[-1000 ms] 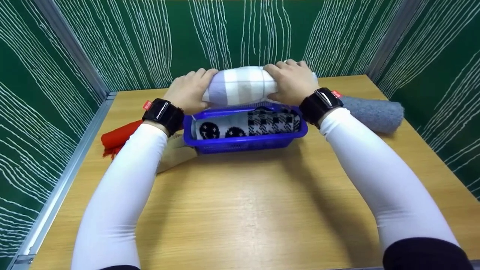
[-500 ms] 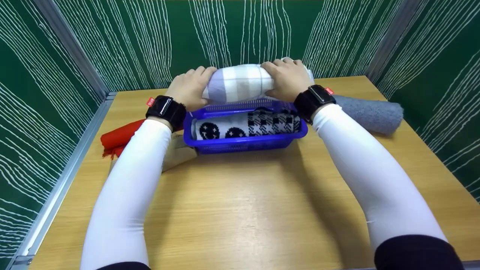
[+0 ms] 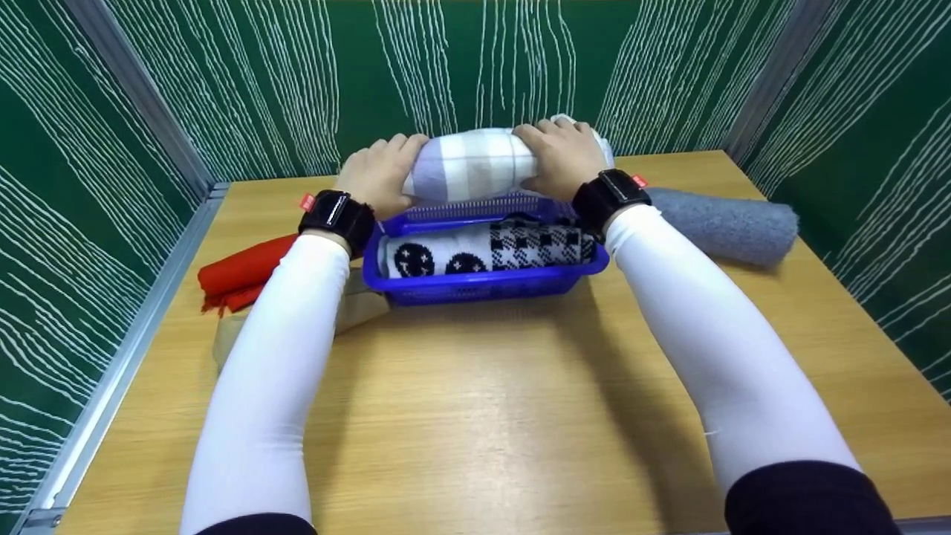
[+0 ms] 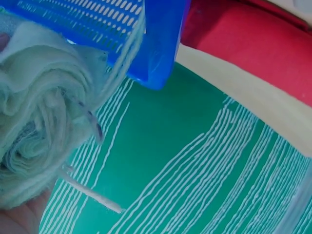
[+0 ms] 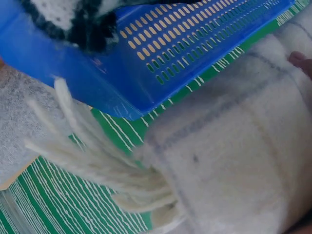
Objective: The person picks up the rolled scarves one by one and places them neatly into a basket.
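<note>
Both hands grip a rolled white-and-grey checked scarf (image 3: 474, 163) held just above the far rim of a blue plastic basket (image 3: 483, 284). My left hand (image 3: 379, 178) curls round the roll's left end, my right hand (image 3: 561, 157) round its right end. The left wrist view shows the roll's spiral end (image 4: 34, 122) beside the basket's corner (image 4: 156, 48). White fringe (image 5: 97, 165) hangs from the roll (image 5: 234, 161) in the right wrist view, next to the basket's perforated wall (image 5: 170, 58). A black-and-white patterned roll (image 3: 487, 249) lies inside the basket.
A red folded cloth (image 3: 241, 275) and a beige one (image 3: 356, 308) lie left of the basket, partly under my left arm. A grey rolled scarf (image 3: 724, 223) lies at the right. Green patterned walls enclose the wooden table (image 3: 483, 416) on three sides.
Both hands have lifted the checked roll slightly up and away, over the basket's far rim. My arms have stretched further forward.
</note>
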`<action>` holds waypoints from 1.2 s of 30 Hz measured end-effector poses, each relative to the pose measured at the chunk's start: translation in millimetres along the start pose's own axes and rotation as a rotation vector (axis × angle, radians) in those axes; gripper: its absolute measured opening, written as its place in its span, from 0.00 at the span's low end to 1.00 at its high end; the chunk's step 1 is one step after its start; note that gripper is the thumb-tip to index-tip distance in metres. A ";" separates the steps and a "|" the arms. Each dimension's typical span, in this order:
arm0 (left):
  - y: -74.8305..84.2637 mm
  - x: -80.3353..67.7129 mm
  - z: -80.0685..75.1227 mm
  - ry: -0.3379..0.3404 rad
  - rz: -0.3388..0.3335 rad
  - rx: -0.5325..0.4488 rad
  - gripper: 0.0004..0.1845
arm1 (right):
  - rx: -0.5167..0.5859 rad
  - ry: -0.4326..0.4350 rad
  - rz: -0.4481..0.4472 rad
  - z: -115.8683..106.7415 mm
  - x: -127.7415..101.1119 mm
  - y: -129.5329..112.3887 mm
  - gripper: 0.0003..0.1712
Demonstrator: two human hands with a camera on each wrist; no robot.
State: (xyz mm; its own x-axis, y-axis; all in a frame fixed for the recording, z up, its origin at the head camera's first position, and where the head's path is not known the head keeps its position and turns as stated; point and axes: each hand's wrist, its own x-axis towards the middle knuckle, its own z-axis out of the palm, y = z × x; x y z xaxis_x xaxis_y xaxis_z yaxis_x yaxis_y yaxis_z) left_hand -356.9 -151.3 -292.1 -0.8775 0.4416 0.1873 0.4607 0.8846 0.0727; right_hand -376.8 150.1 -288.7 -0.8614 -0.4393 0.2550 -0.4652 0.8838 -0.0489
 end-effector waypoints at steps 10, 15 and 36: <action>-2.2 4.6 8.9 -0.025 -0.013 0.019 0.47 | 0.006 -0.029 0.010 10.9 4.6 2.4 0.42; -6.8 8.1 15.3 -0.035 -0.016 0.017 0.47 | 0.004 -0.022 -0.007 16.2 6.0 2.6 0.40; -13.4 13.8 44.3 -0.140 -0.046 0.018 0.49 | 0.043 -0.128 0.006 42.1 11.5 3.4 0.43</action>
State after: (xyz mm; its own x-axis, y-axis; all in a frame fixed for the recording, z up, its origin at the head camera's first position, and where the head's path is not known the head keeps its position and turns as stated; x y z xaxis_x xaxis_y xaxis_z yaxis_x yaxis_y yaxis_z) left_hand -381.1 -150.4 -333.9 -0.9081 0.4163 0.0454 0.4185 0.9063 0.0597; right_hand -396.9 141.3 -326.6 -0.8819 -0.4533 0.1297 -0.4658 0.8801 -0.0917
